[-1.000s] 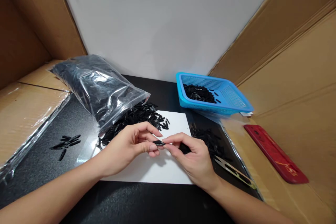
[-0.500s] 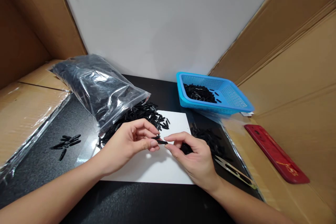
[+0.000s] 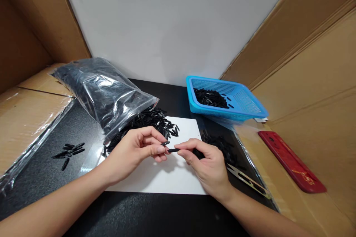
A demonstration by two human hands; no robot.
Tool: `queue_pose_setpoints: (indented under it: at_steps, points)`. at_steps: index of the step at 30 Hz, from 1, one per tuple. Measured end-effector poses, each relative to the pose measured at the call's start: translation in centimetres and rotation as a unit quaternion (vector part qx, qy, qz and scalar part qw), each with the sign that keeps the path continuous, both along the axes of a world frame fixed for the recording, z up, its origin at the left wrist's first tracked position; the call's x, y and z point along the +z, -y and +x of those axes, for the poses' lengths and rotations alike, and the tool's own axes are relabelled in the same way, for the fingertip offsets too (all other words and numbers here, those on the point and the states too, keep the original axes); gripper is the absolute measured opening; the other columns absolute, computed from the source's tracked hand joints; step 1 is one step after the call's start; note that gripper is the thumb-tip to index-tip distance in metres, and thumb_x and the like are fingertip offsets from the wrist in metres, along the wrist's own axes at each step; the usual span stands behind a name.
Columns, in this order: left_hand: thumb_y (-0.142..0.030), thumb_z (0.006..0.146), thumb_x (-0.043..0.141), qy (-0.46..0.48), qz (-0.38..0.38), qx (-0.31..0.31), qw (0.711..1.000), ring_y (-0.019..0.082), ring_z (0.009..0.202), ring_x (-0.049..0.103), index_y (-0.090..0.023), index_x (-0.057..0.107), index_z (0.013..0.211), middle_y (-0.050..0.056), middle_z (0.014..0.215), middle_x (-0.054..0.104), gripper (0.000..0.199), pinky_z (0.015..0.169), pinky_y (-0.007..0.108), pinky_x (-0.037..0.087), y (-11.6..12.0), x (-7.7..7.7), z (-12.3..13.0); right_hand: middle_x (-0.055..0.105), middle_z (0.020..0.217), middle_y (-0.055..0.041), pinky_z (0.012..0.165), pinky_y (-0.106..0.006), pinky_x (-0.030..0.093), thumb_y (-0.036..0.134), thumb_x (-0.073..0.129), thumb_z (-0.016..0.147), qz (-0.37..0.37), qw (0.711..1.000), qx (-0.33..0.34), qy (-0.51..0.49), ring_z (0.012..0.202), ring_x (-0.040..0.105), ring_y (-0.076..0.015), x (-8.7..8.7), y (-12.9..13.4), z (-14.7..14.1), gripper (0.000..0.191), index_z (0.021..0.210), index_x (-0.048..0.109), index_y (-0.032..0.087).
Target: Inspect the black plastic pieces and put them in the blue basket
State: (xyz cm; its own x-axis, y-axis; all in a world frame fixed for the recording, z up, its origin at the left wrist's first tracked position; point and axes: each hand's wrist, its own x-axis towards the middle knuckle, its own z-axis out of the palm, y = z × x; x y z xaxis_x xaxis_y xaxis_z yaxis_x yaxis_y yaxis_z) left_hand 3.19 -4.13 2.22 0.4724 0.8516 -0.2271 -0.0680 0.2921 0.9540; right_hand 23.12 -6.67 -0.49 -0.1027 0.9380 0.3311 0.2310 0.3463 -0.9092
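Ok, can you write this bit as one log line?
left hand: holding slim black piece; right hand: holding second black piece; beneath: flat white sheet; beyond: blue plastic mesh basket, black pieces inside

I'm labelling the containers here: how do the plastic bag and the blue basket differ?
The plastic bag is see-through and glossy; the blue basket is coloured, with perforated walls.
The plastic bag is creased and slumped; the blue basket keeps a firm tray shape.
The plastic bag bulges; the blue basket has black pieces mainly toward its left side.
Both have dark contents.
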Motion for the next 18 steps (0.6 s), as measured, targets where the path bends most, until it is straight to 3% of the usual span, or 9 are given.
queue_pose_setpoints:
  at_steps: [10,18]
  points:
    - [-0.025,0.081,0.074,-0.006,-0.007,0.020,1.000,0.013,0.077,0.071,-0.014,0.069,0.088,0.006,0.083,0.078,0.014,0.072,0.022,0.055,-0.04,0.04,0.01,0.077,0.073,-0.0033,0.060,-0.026,0.054,0.025,0.071,0.085,0.003,1.000,0.014,-0.023,0.063,0.069,-0.0179,-0.08,0.00,0.12,0.009,0.079,0.075,0.020]
    - [-0.025,0.082,0.073,0.016,-0.027,0.009,0.999,0.011,0.074,0.071,-0.014,0.069,0.089,0.005,0.085,0.078,0.014,0.075,0.022,0.056,0.13,-0.07,0.17,0.079,0.078,-0.0038,0.064,-0.027,0.056,0.025,0.070,0.085,-0.010,0.998,0.034,-0.042,0.067,0.071,-0.0186,0.16,-0.02,-0.05,0.008,0.081,0.075,0.021]
